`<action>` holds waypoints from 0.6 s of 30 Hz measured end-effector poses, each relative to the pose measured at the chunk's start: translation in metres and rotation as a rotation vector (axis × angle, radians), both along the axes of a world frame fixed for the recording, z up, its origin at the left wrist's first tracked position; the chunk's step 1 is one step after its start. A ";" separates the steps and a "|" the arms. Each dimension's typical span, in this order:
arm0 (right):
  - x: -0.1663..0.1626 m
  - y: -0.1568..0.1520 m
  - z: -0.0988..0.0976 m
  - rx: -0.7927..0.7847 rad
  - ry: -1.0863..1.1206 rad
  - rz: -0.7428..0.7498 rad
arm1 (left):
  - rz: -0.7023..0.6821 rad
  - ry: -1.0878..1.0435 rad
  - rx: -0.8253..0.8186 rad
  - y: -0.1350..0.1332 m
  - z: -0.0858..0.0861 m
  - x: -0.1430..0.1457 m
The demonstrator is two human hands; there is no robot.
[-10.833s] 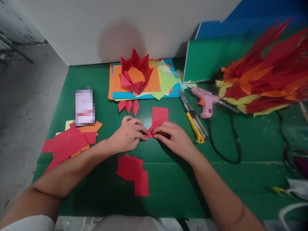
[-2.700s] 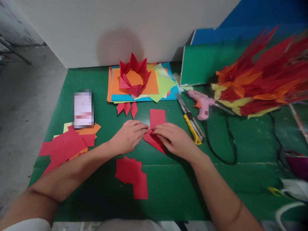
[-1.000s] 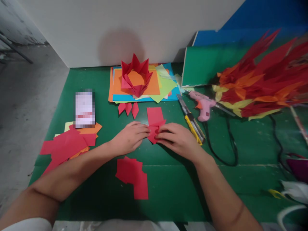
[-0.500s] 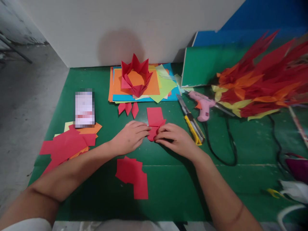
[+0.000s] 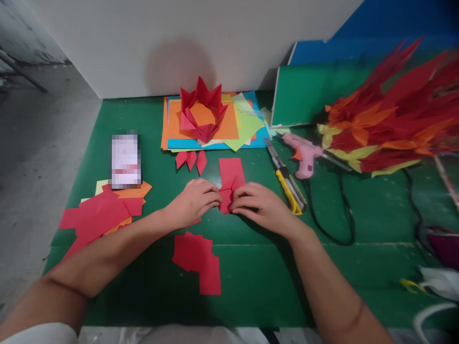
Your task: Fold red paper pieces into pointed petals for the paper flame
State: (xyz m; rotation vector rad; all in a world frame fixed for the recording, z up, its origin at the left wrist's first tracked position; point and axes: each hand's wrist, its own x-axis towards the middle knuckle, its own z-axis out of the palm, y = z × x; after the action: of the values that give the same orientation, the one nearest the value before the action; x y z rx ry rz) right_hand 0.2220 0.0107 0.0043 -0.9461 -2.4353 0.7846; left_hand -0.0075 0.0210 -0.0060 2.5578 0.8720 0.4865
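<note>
A small folded piece of red paper lies between my two hands over the green table. My left hand pinches its left edge with closed fingers. On its right edge, the thumb and fingers of my right hand are closed too. Just beyond it is a flat red paper rectangle. Several cut red sheets lie nearer to me. Behind the hands, small folded red paper pieces rest in a row. A pointed red paper ring stands on stacked coloured paper.
To the right lie a yellow cutter knife and a pink glue gun with a black cord. Red and orange paper flames fill the far right. At left are a phone and coloured paper scraps.
Both hands stay on the red paper, their fingers shifted slightly. The paper's raised right flap now sits further left and lower. A red edge now shows beneath my left wrist.
</note>
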 end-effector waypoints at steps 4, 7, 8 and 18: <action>-0.003 -0.001 0.002 -0.017 -0.011 -0.019 | 0.035 -0.009 -0.010 -0.002 0.001 0.003; -0.006 -0.001 0.003 -0.023 -0.014 -0.051 | 0.088 0.013 -0.004 -0.004 0.002 0.007; -0.007 -0.001 0.003 -0.023 -0.018 -0.062 | 0.101 0.021 0.000 -0.005 0.003 0.008; -0.014 -0.002 -0.001 -0.011 -0.065 -0.122 | 0.158 0.024 0.010 -0.009 0.002 0.012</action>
State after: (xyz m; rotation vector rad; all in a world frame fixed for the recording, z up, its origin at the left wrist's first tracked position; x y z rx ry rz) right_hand 0.2082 0.0083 0.0034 -1.1293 -2.4036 0.7353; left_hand 0.0043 0.0123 -0.0040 2.5200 1.0891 0.5081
